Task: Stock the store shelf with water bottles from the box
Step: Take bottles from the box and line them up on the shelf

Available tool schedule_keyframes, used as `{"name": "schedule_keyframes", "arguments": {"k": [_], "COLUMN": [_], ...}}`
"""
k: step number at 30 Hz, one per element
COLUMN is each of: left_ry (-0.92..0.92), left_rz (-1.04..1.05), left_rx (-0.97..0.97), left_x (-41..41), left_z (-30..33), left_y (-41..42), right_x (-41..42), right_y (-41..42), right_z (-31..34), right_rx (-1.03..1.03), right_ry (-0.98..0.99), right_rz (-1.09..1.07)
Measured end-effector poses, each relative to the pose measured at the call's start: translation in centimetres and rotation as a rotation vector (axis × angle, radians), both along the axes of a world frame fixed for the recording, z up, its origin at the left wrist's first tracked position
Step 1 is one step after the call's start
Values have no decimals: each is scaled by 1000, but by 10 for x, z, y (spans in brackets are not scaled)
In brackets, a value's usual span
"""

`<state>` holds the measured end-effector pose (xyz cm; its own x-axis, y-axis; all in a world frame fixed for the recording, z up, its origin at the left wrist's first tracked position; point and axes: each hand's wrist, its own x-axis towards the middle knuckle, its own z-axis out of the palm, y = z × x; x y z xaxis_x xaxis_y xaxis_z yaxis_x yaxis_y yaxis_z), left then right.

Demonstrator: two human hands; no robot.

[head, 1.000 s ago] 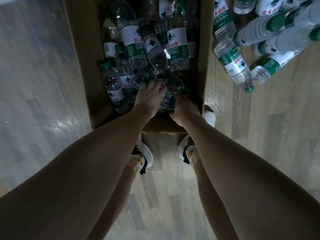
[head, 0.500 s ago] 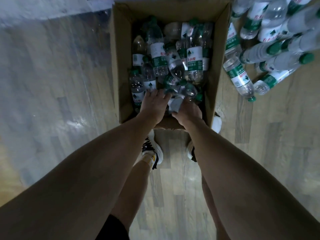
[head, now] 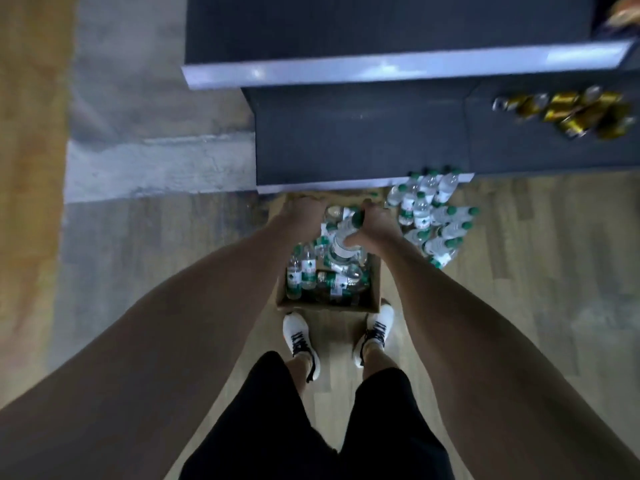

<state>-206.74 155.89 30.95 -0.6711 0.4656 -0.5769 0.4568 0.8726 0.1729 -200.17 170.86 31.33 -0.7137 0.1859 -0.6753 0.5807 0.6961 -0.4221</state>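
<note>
1. Head view: the person stands over an open box (head: 375, 289) on the wood floor, both arms stretched out above it.
2. The right hand (head: 375, 223) has its fingers curled round a bottle (head: 343, 242) held over the box, green cap toward the shelf.
3. The left hand (head: 303, 213) is curled with its back to the camera; whether it grips a bottle cannot be told.
4. More bottles (head: 304, 275) lie jumbled inside the box.
5. A heap of bottles (head: 433, 216) lies on the floor just to the right of the box.
6. The grey shelf (head: 360, 140) stands beyond the box, its front edge just past the hands.
7. Gold cans (head: 568, 112) lie on the shelf, far right.
8. White shoes (head: 298, 336) stand near the box's near side.
</note>
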Motion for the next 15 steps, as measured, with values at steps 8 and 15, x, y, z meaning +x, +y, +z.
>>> {"name": "schedule_keyframes", "arguments": {"k": [8,15], "left_ry": [210,329], "left_rz": [11,62], "left_rx": [129,377], "left_x": [-51,-87], "left_z": [234,387], "left_y": [2,-3], "right_x": [-49,-71], "right_y": [11,11], "right_z": [244,400], "right_rx": [-84,-98], "right_ry": [391,812], "right_rz": [-128,-213]}}
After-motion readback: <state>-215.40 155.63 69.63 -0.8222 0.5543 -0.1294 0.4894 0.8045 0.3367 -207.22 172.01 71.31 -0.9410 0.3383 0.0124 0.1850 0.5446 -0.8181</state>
